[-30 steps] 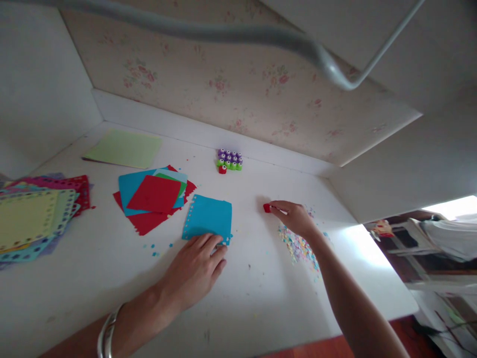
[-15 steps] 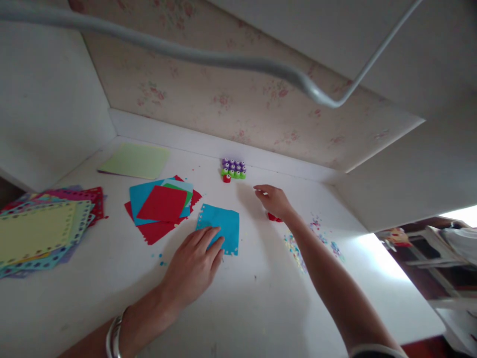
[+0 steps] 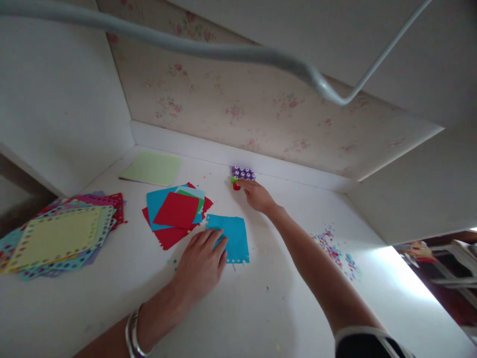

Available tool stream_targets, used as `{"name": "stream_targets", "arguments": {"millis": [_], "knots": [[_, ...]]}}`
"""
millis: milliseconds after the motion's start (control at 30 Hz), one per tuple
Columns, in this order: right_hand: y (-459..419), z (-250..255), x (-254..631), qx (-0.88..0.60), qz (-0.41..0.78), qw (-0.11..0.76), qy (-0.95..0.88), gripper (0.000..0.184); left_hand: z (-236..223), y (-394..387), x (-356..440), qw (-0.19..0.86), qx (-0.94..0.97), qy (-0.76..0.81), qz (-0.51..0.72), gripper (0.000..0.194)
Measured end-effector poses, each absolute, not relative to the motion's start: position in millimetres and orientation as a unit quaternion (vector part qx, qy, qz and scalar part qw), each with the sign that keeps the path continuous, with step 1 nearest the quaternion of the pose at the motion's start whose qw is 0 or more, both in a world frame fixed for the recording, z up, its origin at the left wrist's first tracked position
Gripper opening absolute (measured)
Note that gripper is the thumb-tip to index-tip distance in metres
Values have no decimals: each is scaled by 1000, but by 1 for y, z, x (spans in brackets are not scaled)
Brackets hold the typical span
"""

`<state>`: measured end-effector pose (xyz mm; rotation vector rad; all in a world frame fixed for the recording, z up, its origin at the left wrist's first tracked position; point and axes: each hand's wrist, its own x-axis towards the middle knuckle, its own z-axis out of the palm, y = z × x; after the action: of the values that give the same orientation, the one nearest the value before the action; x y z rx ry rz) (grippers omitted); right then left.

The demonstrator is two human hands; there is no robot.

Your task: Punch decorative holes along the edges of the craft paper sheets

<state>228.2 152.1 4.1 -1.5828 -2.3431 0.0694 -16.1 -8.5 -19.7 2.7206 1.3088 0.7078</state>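
My left hand [image 3: 201, 263] lies flat with its fingers spread on a blue sheet of paper [image 3: 236, 238], which has holes and notches along its left and lower edges. Farther back, my right hand [image 3: 258, 196] has its fingertips closed at a small red craft punch [image 3: 236, 187]. That punch stands in front of a green punch [image 3: 234, 179] and rows of purple punches [image 3: 244, 172] with white round tops. My right fingers partly hide the green row.
Overlapping red, blue and green papers [image 3: 175, 211] lie left of the blue sheet. Hole-edged sheets [image 3: 63, 236] are piled at the far left, with pale green paper [image 3: 152, 168] behind. Coloured paper bits [image 3: 335, 248] are scattered at right. A grey cable [image 3: 208, 48] crosses overhead.
My right hand has moved left and back to the red punch beside the rows. My left hand stays on the blue sheet. The camera view has shifted a little.
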Motion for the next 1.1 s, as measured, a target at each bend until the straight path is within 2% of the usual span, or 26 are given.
{"name": "stream_targets", "arguments": {"millis": [133,267,467,667,867,1100], "knots": [[147,4,221,-536,25,139,-833,37,-11,-11,-17,54,878,426,211,20],[127,9,227,-533,25,141,-834,21,-11,-9,-19,57,870,437,222,23],[54,8,240,-520,60,165,-836,21,-26,-8,-19,49,856,465,222,55],[-28,1,245,-563,159,261,-768,21,-27,-6,-17,69,838,499,207,75],[-65,-10,244,-605,215,380,-666,18,-26,-5,-16,123,851,457,226,69],[-65,-4,242,-573,223,364,-700,17,-25,-11,-13,182,842,447,241,56]]}}
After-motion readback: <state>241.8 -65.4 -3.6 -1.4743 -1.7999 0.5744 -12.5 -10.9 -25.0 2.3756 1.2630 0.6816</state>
